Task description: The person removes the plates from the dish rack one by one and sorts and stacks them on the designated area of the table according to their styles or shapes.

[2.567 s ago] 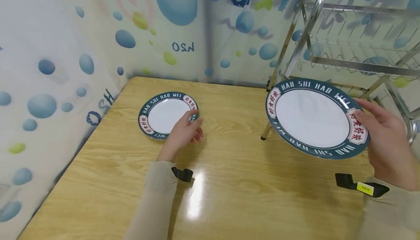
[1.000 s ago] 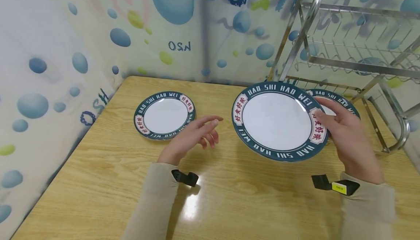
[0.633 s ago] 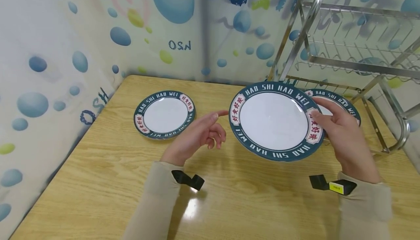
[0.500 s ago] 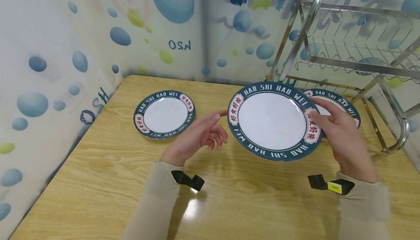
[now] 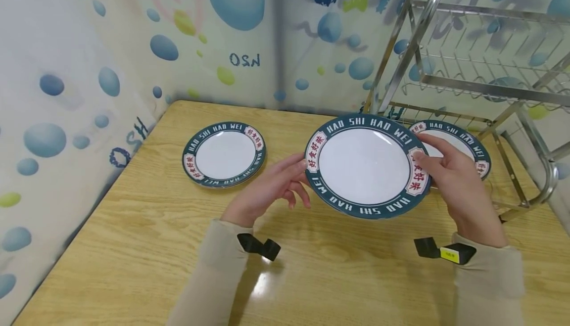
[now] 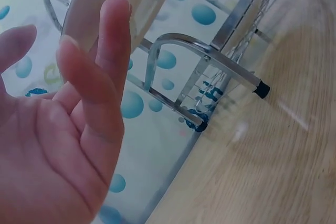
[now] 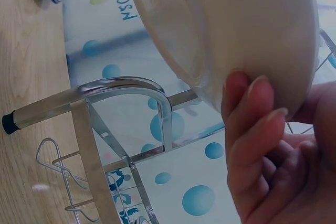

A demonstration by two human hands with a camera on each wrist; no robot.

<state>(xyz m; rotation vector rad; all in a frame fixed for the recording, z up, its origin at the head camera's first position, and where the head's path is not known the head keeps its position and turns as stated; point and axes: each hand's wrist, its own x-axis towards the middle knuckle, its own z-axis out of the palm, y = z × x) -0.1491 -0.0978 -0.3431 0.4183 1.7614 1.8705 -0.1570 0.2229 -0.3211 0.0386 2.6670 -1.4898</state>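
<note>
A white plate with a dark green lettered rim is held up over the table, tilted toward the head camera. My right hand pinches its right edge, thumb on the rim and fingers against the underside, as the right wrist view shows. At the opposite edge is my left hand, its fingertips right at the rim and partly hidden behind it. In the left wrist view the left fingers are loosely extended along the plate's pale underside, with the thumb spread away.
A similar plate lies on the wooden table at the left. Another plate is at the metal rack on the right, partly hidden by the right hand. Patterned walls border the table.
The right hand has brought the held plate leftward from the rack, uncovering the plate there. The left hand has moved right, away from the left plate to the held plate's rim.
</note>
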